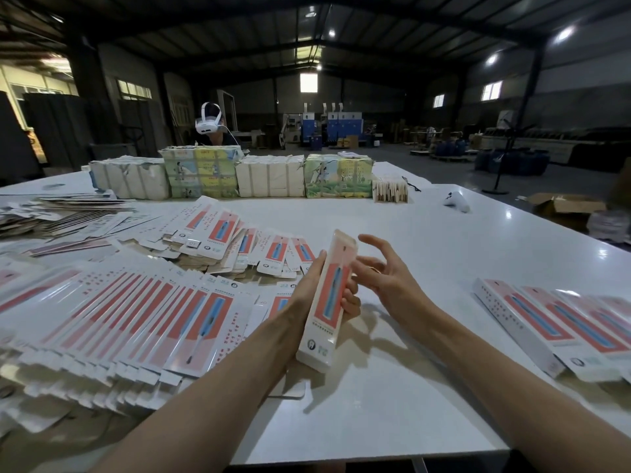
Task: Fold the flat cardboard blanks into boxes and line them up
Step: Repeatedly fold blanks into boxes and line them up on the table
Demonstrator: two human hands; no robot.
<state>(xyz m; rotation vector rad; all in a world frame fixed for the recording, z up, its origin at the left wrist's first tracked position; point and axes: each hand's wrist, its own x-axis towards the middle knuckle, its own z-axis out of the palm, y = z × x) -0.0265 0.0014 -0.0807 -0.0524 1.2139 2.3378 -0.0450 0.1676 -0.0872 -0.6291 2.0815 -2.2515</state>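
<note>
the box (329, 302) is up off the table (375, 421), tilted with its far end away from the person, red and blue print facing up. it looks squared into a long tube. the near end looks shut; whether the far end flap is tucked cannot be told from here.

the left hand (304, 298) grasps it round the middle, thumb along the left edge and fingertips curled over the right edge. the right hand (386, 278) holds nothing, its fingers released and spread just beside the box's upper right side; whether they touch it is unclear.

judging by this, the step is finishing the box and passing it to the right. it would go best if the left hand's grip stays light, so the thin walls don't bow. the right hand should check that the far flap sits flush before taking the box by its long edges.

the row (553, 326) of done boxes lies to the right, side by side. the new one probably belongs on its near left side, set parallel with ends level.

the blanks (136, 312) are fanned out flat on the left, within the left hand's reach for the next one.
</note>
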